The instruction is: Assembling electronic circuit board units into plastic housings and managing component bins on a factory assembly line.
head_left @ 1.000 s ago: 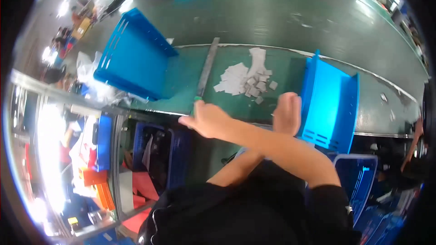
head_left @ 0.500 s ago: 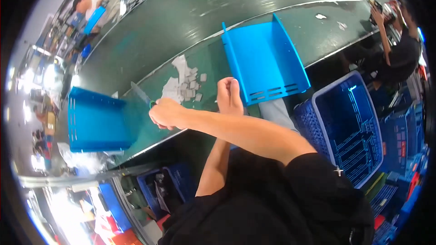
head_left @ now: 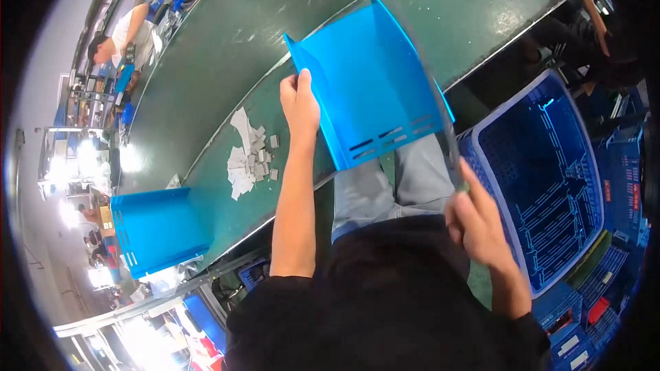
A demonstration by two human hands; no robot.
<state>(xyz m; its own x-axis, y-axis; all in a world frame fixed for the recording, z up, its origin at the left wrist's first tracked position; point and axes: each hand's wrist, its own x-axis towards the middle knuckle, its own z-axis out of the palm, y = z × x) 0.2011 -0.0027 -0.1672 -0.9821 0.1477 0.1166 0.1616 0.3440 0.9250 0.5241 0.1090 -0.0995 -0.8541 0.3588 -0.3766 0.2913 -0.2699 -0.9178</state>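
A bright blue U-shaped metal panel (head_left: 371,82), with raised sides and a row of slots near its front edge, stands tilted over the near edge of the green table. My left hand (head_left: 300,104) grips its left side wall, fingers curled over the edge. Off the panel's right front corner, my right hand (head_left: 474,223) is closed round the green handle of a long, flat grey tool (head_left: 448,134). The tool is smeared by motion and runs up along the panel's right side; whether they touch, I cannot tell.
A second blue panel (head_left: 161,223) rests at the table's left. Small grey pads and torn white paper (head_left: 240,168) lie between the panels. A deep blue crate (head_left: 543,185) stands right of my legs, near stacked blue bins (head_left: 581,309). Co-workers are at far left and upper right.
My right hand has swung from the far left across to the right with the tool. My left hand has taken hold of the panel's left wall. The whole view has shifted.
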